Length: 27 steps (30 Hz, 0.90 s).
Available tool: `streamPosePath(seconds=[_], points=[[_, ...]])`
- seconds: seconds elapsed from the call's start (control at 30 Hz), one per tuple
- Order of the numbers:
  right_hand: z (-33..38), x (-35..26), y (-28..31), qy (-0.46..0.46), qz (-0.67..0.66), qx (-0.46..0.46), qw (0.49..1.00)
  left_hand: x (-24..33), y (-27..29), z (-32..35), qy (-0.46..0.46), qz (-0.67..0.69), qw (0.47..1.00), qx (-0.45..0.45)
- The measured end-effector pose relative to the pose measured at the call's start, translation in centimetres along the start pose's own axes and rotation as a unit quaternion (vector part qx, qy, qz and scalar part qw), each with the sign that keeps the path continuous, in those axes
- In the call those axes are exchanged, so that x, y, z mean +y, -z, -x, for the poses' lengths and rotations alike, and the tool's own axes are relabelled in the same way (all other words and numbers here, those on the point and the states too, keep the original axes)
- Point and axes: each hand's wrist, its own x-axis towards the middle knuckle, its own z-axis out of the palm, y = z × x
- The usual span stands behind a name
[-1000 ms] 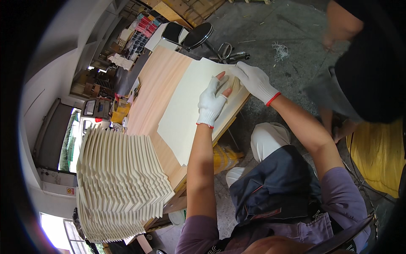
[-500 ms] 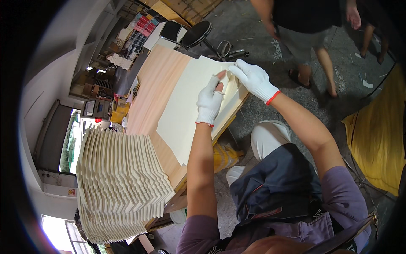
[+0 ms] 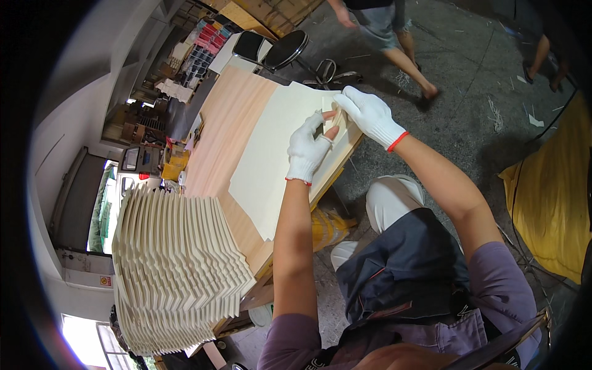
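Note:
A cream sheet (image 3: 265, 157) of paper or thin card lies flat along the table's near side, with a narrow flap folded up at its far right edge. My left hand (image 3: 306, 151), in a white knit glove with bare thumb and index fingertips, has those tips at the flap with a small gap between them. Opposite it, my right hand (image 3: 366, 115), in a white glove with a red cuff, curls its fingers over the same edge, closed on the sheet. The right fingertips are partly hidden.
A tall pile of folded cream sheets (image 3: 179, 265) rises at the left end of the wooden table (image 3: 225, 117). Black stools (image 3: 287, 50) stand beyond it. Another person's legs (image 3: 394, 46) are at the upper right; a yellow cover (image 3: 546, 197) hangs at right.
My left thumb and index finger have shifted slightly right along the flap and spread apart. My right hand has stayed in place. The walking person has moved left.

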Motion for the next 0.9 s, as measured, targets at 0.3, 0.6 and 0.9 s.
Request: streamPosePath(seconds=[0.3,0.6,0.9], points=[[0.1,-0.1,0.1,0.007,0.009,0.002,1.000,0.1,0.0,0.1,-0.053,-0.021,0.998,0.027],[0.0,0.2,-0.2,0.005,0.012,0.006,1.000,0.5,-0.1,0.2,-0.022,-0.088,0.996,0.009],[0.2,-0.4,0.4,-0.004,-0.006,0.000,1.000,2.4,0.0,0.8,0.016,-0.056,0.998,0.032]])
